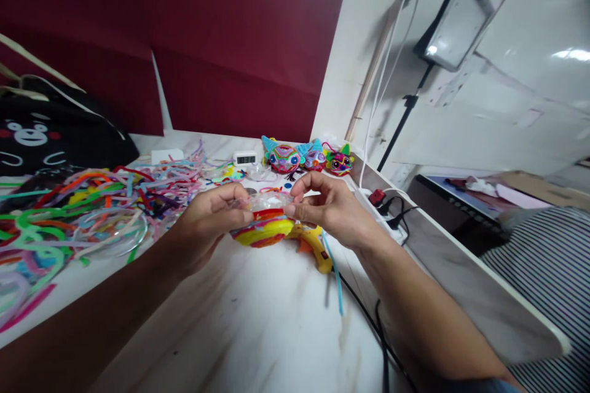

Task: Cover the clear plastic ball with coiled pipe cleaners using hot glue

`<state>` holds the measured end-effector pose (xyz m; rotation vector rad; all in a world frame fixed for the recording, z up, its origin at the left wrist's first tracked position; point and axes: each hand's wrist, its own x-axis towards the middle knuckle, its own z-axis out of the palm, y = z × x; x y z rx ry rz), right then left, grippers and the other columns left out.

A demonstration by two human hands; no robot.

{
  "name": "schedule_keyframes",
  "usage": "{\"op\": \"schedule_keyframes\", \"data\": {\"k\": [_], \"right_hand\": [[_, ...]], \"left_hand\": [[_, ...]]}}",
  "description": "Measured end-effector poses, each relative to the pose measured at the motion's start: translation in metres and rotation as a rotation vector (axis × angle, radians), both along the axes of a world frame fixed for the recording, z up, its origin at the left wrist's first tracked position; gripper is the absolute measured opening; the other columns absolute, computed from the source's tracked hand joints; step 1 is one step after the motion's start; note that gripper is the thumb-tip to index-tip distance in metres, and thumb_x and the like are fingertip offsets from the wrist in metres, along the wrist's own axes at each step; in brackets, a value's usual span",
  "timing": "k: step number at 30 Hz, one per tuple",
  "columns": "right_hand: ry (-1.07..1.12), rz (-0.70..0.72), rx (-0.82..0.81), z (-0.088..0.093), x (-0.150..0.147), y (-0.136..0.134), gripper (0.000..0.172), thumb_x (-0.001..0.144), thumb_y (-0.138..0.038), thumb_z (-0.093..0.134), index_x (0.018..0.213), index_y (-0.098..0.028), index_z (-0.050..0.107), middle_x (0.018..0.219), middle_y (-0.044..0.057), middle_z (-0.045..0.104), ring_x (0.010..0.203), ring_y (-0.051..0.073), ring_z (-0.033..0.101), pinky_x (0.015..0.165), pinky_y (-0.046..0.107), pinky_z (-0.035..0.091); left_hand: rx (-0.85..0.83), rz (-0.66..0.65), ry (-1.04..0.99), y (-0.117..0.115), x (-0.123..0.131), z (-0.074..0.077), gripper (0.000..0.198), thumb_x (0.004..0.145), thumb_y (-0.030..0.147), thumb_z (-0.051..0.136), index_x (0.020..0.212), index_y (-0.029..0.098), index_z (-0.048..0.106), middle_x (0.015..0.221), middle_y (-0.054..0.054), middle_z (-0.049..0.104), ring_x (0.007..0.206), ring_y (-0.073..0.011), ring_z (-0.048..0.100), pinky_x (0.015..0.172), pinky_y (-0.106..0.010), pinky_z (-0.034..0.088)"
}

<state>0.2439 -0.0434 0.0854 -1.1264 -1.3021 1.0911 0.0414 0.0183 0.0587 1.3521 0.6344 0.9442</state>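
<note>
Between my hands, above the table, is a clear plastic shell (271, 201), its lower side covered in bands of yellow, orange and red pipe cleaner. My left hand (209, 221) grips its left side, thumb along the edge. On the right, thumb and forefinger of my right hand (325, 206) pinch at the end of a red pipe cleaner (268, 214) lying across the shell; the exact contact is partly hidden. Just behind and below lies a yellow hot glue gun (321, 252), partly covered by the shell and my right hand. A light-blue pipe cleaner (338, 285) lies beside it.
Loose pipe cleaners (92, 209) heap on the left, near a black bag (59, 129). Along the back stand a small digital timer (244, 158) and decorated animal faces (284, 158). A power strip (380, 212) with plugs and black cables (364, 313) runs along the right edge.
</note>
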Motion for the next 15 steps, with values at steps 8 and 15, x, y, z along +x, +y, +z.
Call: {"op": "schedule_keyframes", "data": {"k": [8,15], "right_hand": [[-0.045,0.116,-0.031,0.0022,0.0012,-0.0009,0.051,0.054,-0.036,0.094,0.093,-0.016,0.067,0.07,-0.004,0.064,0.051,0.008,0.054,0.05,0.023,0.043],[-0.046,0.199,-0.091,-0.0013,0.0034,-0.0013,0.044,0.053,-0.033,0.094,0.08,-0.015,0.064,0.059,-0.007,0.056,0.049,0.007,0.047,0.047,0.021,0.035]], "left_hand": [[-0.01,-0.025,-0.007,-0.0048,-0.0039,-0.0015,0.019,0.06,0.024,0.076,0.068,0.02,0.06,0.06,0.005,0.059,0.056,-0.0123,0.055,0.052,-0.022,0.042],[0.132,-0.053,0.221,-0.0061,-0.0086,0.0066,0.017,0.065,0.032,0.071,0.071,0.021,0.06,0.061,0.004,0.053,0.057,-0.0131,0.048,0.053,-0.023,0.036]]}}
